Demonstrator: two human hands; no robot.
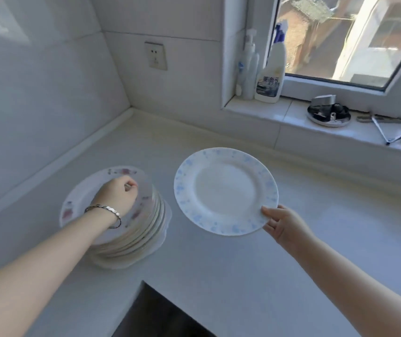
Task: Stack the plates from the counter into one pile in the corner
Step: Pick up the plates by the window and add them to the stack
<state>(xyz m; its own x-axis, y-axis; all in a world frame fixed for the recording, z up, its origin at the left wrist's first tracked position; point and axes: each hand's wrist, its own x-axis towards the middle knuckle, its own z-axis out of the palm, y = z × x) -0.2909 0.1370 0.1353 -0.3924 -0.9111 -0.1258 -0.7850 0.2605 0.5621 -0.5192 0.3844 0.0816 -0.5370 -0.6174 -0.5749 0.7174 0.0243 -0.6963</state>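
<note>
Plate (226, 190): pinching its rim with right hand (282, 224); resting curled left hand (118, 198) on pile (146, 229). Likely being slippery, breakable, so gripping rim tight.

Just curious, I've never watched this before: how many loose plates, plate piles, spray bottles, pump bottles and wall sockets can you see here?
Blue-speckled plate: 1
Pile of plates: 1
Spray bottle: 1
Pump bottle: 1
Wall socket: 1
Total: 5

Glossy ceramic plate (226, 190), matt pale counter (243, 276), shiny metal bracelet (104, 210).
</note>
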